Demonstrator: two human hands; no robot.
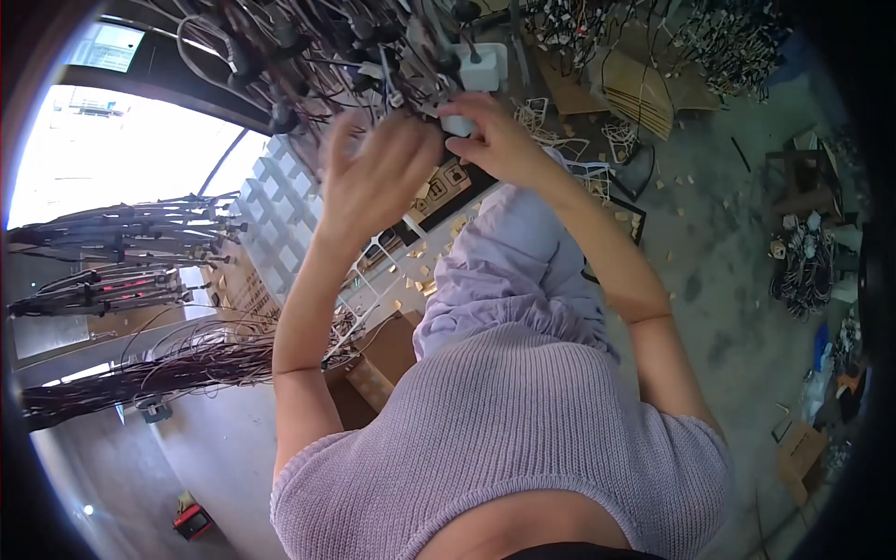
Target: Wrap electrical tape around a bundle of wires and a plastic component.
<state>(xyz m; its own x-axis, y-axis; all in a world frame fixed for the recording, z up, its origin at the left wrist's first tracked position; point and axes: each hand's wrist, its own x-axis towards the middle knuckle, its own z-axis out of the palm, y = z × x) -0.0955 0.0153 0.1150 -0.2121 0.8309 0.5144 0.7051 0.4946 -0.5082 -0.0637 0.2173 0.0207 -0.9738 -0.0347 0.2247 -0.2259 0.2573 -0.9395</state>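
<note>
Head view, looking down. Both hands raised to the far centre, at the edge of a dense tangle of dark cables point(308, 47). Right hand point(495, 140): fingers closed around one small white plug adapter point(457, 123), pinched at its near end; the adapter sits just at the lower rim of the tangle. Left hand point(373, 177): blurred, fingers partly curled, just left of the adapter; cannot tell whether it grips anything. One larger white charger block point(483, 67) sits just beyond the adapter, with cables running into it. Left side: two bundles of cables lying roughly level, an upper dark one point(121, 257) and a lower brownish one point(140, 373). One white lattice grid point(271, 233) stands between the bundles and the hands. Far right: stacked cardboard sheets point(644, 93) on the grey floor point(728, 280), small scraps scattered about. Near left on the floor: one small red and black device point(191, 521). Lilac knitted top point(504, 439) fills the near centre.
</note>
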